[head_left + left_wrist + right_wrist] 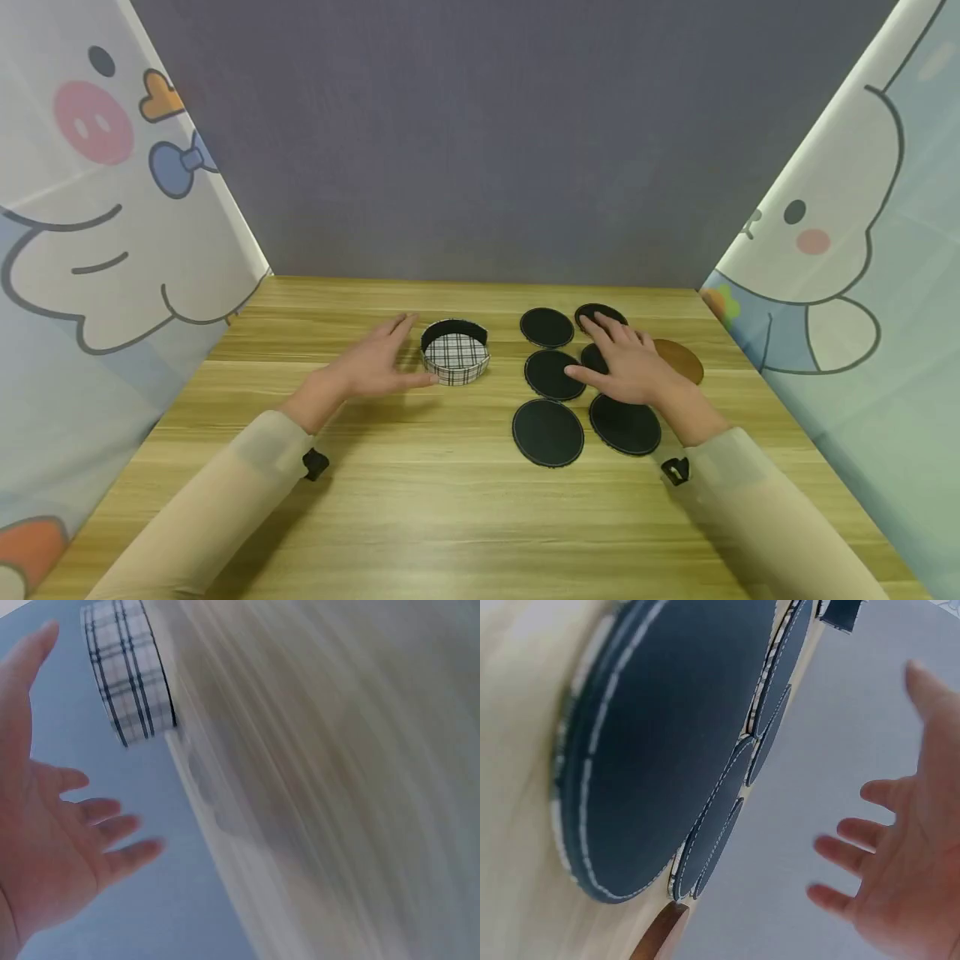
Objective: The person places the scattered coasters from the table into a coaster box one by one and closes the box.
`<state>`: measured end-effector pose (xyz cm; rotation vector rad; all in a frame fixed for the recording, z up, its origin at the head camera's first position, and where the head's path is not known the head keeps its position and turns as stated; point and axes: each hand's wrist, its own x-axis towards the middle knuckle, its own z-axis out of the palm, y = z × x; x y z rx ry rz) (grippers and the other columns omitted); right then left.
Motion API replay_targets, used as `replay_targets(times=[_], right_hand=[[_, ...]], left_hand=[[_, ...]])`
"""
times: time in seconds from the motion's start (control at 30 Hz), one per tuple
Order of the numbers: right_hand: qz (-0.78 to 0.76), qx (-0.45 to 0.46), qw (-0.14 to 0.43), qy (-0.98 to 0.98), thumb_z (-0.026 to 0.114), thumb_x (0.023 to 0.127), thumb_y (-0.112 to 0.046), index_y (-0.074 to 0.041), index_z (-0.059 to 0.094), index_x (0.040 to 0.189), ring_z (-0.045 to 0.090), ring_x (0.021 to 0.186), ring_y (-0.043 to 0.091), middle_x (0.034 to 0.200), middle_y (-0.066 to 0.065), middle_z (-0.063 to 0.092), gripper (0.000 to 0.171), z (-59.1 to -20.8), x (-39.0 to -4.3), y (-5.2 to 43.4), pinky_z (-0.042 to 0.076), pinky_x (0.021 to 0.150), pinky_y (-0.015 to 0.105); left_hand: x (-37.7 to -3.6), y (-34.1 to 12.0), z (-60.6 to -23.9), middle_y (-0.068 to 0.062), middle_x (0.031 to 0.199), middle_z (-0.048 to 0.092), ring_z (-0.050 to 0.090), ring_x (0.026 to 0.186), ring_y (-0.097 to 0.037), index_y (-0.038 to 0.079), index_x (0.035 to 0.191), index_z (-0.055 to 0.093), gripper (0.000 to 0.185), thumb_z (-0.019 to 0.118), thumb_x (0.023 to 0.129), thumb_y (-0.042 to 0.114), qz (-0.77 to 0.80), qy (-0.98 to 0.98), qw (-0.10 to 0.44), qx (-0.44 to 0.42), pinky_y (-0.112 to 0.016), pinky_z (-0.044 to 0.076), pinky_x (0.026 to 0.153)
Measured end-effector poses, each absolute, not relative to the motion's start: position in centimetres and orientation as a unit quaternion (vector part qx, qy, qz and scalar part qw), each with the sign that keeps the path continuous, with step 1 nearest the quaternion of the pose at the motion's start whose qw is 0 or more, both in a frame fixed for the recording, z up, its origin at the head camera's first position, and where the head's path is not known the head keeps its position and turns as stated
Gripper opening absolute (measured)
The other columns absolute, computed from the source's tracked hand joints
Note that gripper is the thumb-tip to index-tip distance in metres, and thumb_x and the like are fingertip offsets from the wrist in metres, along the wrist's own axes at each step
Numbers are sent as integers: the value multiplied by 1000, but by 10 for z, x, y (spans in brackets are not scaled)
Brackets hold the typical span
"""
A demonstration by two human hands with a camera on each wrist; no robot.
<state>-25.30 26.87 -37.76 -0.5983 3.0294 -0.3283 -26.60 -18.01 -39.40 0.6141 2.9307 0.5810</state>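
Backdrop: grey wall behind, cartoon curtains at both sides.
Table (450, 517): pale wood, bearing everything.
Coasters (548, 432): six dark discs lie flat in two columns right of centre; a brown disc (681, 359) sits just beside them.
Holder (455, 352): plaid round tin, open, left of the coasters.
Left hand (372, 367): fingers straight, together, beside the holder.
Right hand (630, 362): fingers spread over the middle right coaster, gripping nothing.
Advice: probably steady the holder and lift one coaster by its edge.
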Motion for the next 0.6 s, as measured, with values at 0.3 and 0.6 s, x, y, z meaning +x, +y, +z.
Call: replay_targets(times=[0.3, 0.6], right_hand=[[-142, -206, -6, 968, 68, 108, -52, -4, 44, 166, 55, 142, 55, 163, 33, 45, 79, -379, -241, 291, 47, 113, 70], [-202, -225, 59, 951, 81, 101, -40, -5, 64, 147, 67, 117, 35, 137, 20, 62, 60, -379, -228, 324, 58, 92, 51]], left_hand=[[-293, -164, -404, -30, 176, 27, 55, 148, -45, 10, 178, 11, 132, 87, 86, 67, 335, 915, 118, 189, -66, 37, 126], [-310, -158, -414, -30, 175, 30, 42, 155, -50, 7, 176, 21, 129, 95, 82, 57, 346, 908, 121, 205, -67, 37, 125]])
